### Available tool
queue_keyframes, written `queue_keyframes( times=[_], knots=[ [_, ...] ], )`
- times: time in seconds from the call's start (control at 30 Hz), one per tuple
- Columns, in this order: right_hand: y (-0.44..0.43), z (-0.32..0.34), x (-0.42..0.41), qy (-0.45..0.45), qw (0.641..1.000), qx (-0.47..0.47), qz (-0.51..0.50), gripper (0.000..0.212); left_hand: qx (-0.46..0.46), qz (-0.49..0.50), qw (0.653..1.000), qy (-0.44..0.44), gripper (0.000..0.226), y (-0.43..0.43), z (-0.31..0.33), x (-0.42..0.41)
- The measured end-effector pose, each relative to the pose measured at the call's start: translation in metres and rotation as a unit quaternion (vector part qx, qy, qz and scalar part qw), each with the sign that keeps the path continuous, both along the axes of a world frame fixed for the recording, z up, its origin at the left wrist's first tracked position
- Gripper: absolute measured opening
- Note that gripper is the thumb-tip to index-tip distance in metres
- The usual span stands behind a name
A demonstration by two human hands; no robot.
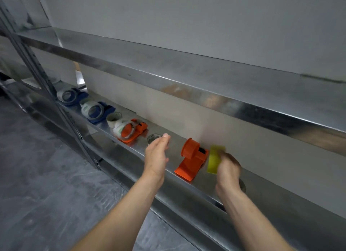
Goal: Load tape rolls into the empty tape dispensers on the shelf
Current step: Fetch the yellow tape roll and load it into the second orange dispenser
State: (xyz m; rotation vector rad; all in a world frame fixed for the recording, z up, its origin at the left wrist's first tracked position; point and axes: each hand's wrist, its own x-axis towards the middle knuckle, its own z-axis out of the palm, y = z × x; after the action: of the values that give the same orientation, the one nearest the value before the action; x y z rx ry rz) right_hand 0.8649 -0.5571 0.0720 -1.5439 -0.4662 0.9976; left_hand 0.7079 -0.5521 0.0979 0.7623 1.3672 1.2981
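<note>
Our left hand (156, 155) was released, fingers straight. The clear tape roll (153, 138) lay on the shelf (176, 147) just beyond its fingertips. The empty orange dispenser (193, 158) stood to that hand's right, between both hands. Our right hand (228, 169), motion-blurred, grasped a yellow item (215, 160) just beside the dispenser.

The right grip (229, 169) was all motion smear, same for the yellow thing (215, 161) it held, and the left grip (156, 157) covered part of a clear tape roll (152, 137).
</note>
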Motion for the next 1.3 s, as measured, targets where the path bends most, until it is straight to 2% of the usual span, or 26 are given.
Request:
queue_keyframes(
  times=[0.13, 0.23, 0.5, 0.6, 0.77, 0.83, 0.97, 1.2, 1.3],
  knots=[
    [0.014, -0.004, 0.000, -0.012, 1.000, -0.009, -0.002, 0.026, -0.008, -0.004, 1.000, 0.005, 0.012, 0.026, -0.002, 0.009],
    [0.024, -0.007, -0.001, -0.033, 0.999, -0.024, -0.013, 0.026, -0.009, -0.017, 1.000, 0.006, 0.007, 0.045, -0.007, 0.014],
    [0.047, -0.008, -0.019, -0.022, 0.994, -0.044, -0.094, 0.027, -0.011, -0.109, 0.994, 0.000, 0.026, 0.093, -0.019, 0.008],
    [0.054, -0.007, -0.033, -0.032, 0.991, -0.041, -0.123, 0.025, -0.008, -0.143, 0.990, -0.002, 0.022, 0.113, -0.022, -0.001],
    [0.065, -0.009, -0.055, -0.039, 0.982, -0.048, -0.177, 0.033, -0.020, -0.206, 0.978, 0.016, 0.015, 0.140, -0.034, -0.016],
    [0.066, -0.013, -0.062, -0.037, 0.979, -0.053, -0.191, 0.034, -0.037, -0.231, 0.972, 0.025, 0.006, 0.145, -0.040, -0.019],
    [0.066, -0.022, -0.074, -0.037, 0.972, -0.066, -0.222, 0.030, -0.071, -0.289, 0.954, 0.046, 0.017, 0.147, -0.057, -0.022],
    [0.067, -0.028, -0.081, -0.007, 0.958, -0.067, -0.279, 0.029, -0.115, -0.367, 0.921, 0.068, 0.012, 0.150, -0.069, -0.016],
    [0.068, -0.031, -0.083, 0.001, 0.960, -0.067, -0.271, 0.027, -0.111, -0.399, 0.907, 0.083, 0.021, 0.152, -0.074, -0.011]
  ],
)
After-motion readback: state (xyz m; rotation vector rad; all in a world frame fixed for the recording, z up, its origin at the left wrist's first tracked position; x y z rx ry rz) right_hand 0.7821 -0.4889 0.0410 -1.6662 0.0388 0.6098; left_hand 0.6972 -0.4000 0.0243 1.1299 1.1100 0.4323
